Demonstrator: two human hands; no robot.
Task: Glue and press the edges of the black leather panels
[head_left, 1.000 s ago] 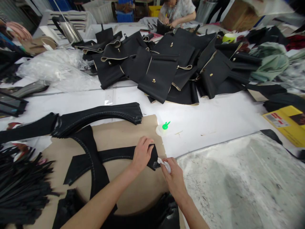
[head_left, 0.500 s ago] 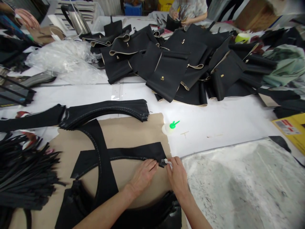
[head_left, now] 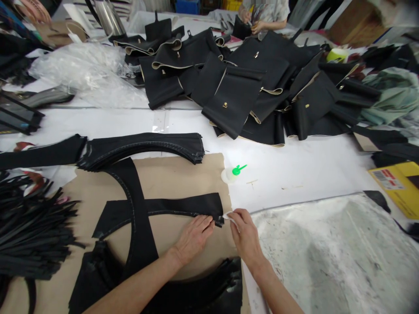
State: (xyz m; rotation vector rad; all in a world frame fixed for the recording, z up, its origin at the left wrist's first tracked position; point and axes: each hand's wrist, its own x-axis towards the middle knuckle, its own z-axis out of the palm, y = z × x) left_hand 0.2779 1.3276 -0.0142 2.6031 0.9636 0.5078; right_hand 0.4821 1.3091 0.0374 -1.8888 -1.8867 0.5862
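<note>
My left hand (head_left: 193,239) lies flat on the near edge of a black leather strip (head_left: 183,206), its fingertips close to the strip's right end. My right hand (head_left: 245,233) pinches a small white cloth (head_left: 229,217), which sits just right of that end and seems to touch it. The strip rests on a sheet of brown kraft paper (head_left: 176,170), crossing a curved black leather piece (head_left: 139,226). A stack of curved black pieces (head_left: 140,146) lies along the paper's far edge. Part of the cloth is hidden by my fingers.
A small glue bottle with a green cap (head_left: 233,173) stands beside the paper. Black bag panels (head_left: 232,98) are heaped beyond it, and black strips (head_left: 29,231) lie at the left. A grey-white mat (head_left: 327,257) is on the right. A co-worker's hands (head_left: 252,27) work at the far side.
My left hand has slid from the strip's top onto its near edge. The cloth in my right hand has moved off the strip's tip to the right, and the view has tilted down slightly.
</note>
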